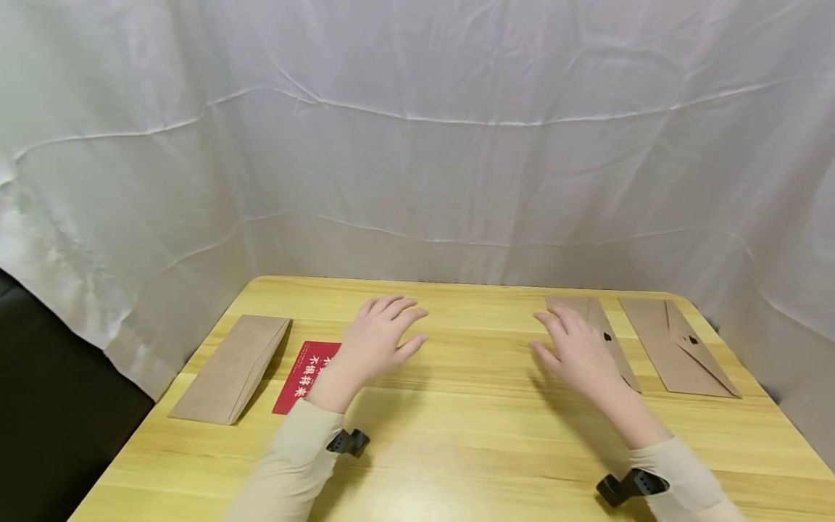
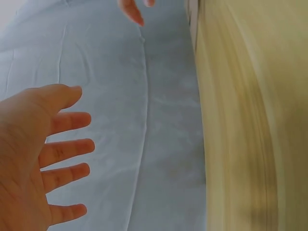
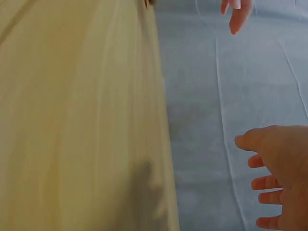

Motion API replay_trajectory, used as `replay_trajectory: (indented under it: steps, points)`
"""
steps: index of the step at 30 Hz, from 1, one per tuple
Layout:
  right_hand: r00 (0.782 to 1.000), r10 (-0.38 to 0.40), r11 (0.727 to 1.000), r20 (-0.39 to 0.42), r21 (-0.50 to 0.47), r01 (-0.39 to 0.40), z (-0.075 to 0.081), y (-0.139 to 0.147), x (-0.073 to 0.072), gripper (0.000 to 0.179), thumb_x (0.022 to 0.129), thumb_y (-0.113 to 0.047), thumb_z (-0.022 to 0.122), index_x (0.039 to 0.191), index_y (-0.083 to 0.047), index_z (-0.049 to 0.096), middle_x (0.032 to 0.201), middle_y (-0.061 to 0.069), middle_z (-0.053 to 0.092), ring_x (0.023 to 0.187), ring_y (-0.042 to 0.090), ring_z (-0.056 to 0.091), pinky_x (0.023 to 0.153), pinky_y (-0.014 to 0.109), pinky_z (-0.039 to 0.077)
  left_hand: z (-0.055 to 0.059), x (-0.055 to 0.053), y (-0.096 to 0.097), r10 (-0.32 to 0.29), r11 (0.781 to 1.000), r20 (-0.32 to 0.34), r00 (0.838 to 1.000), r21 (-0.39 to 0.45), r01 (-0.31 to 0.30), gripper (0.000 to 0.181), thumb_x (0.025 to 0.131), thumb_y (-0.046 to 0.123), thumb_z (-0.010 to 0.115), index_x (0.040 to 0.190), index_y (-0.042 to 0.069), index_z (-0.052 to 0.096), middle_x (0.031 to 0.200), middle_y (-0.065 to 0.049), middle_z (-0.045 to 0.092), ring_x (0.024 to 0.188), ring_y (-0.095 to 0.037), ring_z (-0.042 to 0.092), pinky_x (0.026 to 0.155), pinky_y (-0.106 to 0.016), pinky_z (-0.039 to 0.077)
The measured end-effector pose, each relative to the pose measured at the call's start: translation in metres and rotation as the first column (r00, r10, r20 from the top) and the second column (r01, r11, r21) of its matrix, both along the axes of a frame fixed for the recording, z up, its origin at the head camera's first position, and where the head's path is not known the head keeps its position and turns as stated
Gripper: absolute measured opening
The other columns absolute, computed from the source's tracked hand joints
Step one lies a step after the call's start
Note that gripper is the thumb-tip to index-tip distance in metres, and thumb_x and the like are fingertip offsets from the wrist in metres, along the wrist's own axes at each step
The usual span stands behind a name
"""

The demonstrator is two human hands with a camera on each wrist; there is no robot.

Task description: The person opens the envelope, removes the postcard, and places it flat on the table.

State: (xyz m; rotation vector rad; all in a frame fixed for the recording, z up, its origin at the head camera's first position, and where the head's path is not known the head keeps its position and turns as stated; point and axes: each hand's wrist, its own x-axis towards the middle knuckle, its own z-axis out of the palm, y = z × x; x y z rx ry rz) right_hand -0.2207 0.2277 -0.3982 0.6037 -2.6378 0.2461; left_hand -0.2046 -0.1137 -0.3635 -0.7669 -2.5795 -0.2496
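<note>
From the left: brown envelope [image 1: 231, 370] lies on the counter [image 1: 470, 449], dark-shaded along its right edge, nothing touching it. Just right of it, red card [image 1: 301, 377] with white characters; my left hand and forearm cover its right part from the head view, so can't read it all. My left grip [image 1: 375, 337] is wide, fingers apart, nothing in it, hanging above the counter with its shadow falling below. Bare wood between the two hands. Right grip [image 1: 570, 348] is also wide and holds nothing, raised, its shadow falling on the wood. It partly hides the sealed envelope [image 1: 609, 346] with a dark seal; from the wrist view, no contact that I can see. Furthest right, a second sealed envelope [image 1: 675, 348], just beside that one, its dark seal showing too. Step in hand, my read: both hands free, between contacts, nothing picked up. Next move, if it's the card: left grip needs to come down and back to a card edge, then pinch thin stock off flat wood, so fingertips low and light. Keep clear of the brown envelope alongside.
</note>
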Motion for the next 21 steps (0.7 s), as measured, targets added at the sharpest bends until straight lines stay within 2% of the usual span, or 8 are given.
replay_trajectory:
  steps: [7, 13, 17, 21]
  points:
    - [0.997, 0.036, 0.999, -0.068, -0.019, -0.038, -0.012, 0.031, 0.006, 0.051, 0.084, -0.023, 0.073, 0.128, -0.002, 0.055, 0.132, 0.026, 0.052, 0.125, 0.047, 0.045, 0.093, 0.068, 0.041, -0.002, -0.012, 0.038, -0.043, 0.999, 0.099, 0.994, 0.02, 0.041, 0.045, 0.097, 0.048, 0.053, 0.135, 0.024, 0.057, 0.143, -0.004, 0.053, 0.139, -0.027, 0.043, 0.113, -0.056, 0.034]
    - [0.988, 0.092, 0.995, -0.128, -0.014, -0.094, -0.015, 0.05, 0.0, 0.053, 0.08, -0.02, 0.076, 0.125, 0.0, 0.057, 0.127, 0.029, 0.054, 0.122, 0.053, 0.047, 0.093, 0.068, 0.043, -0.003, -0.021, 0.069, -0.041, 0.999, 0.178, 0.983, 0.021, 0.038, 0.049, 0.098, 0.053, 0.047, 0.14, 0.028, 0.051, 0.15, -0.001, 0.046, 0.144, -0.025, 0.037, 0.115, -0.056, 0.032]
    - [0.995, 0.076, 0.997, -0.07, -0.027, -0.078, -0.017, 0.063, -0.002, 0.054, 0.082, -0.021, 0.075, 0.128, 0.001, 0.056, 0.132, 0.029, 0.05, 0.125, 0.055, 0.044, 0.096, 0.069, 0.039, -0.002, -0.025, 0.093, -0.048, 0.999, 0.211, 0.976, 0.027, 0.043, 0.05, 0.098, 0.053, 0.046, 0.142, 0.031, 0.049, 0.152, 0.0, 0.044, 0.145, -0.023, 0.035, 0.116, -0.053, 0.032]
    - [0.997, 0.008, 1.0, 0.077, -0.027, -0.006, -0.019, 0.076, -0.001, 0.06, 0.089, -0.028, 0.07, 0.137, 0.0, 0.049, 0.143, 0.028, 0.044, 0.134, 0.05, 0.037, 0.102, 0.07, 0.032, -0.004, -0.026, 0.117, -0.058, 0.998, 0.251, 0.966, 0.042, 0.049, 0.051, 0.098, 0.055, 0.046, 0.143, 0.032, 0.047, 0.154, 0.003, 0.041, 0.146, -0.021, 0.033, 0.117, -0.051, 0.031]
